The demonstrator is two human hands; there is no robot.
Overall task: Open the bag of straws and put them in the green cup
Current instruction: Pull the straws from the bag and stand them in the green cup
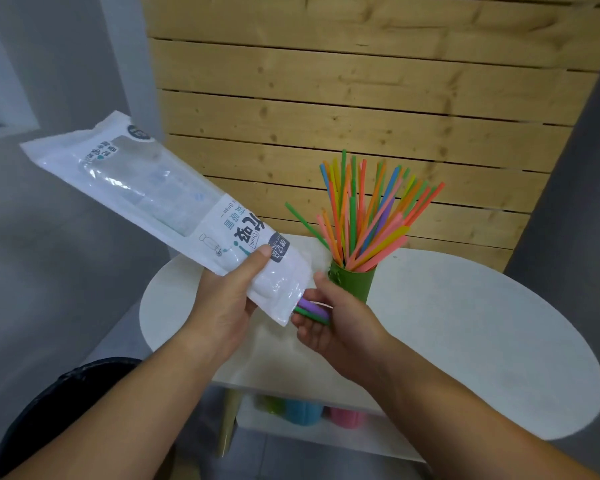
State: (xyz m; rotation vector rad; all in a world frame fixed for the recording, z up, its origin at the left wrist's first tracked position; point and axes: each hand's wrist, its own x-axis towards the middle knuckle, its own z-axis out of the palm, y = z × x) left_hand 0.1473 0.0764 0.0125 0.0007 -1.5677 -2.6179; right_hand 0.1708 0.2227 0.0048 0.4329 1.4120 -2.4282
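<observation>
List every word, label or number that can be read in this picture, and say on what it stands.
"Drink": small framed word, upside down, on the white plastic straw bag held by the left hand.
"Straw": tiny line beside it, same bag, partly legible.
Large Chinese characters, dark label, round logo at the far end: upside down or blurred, not readable.
Green cylindrical cup: no text visible.
</observation>
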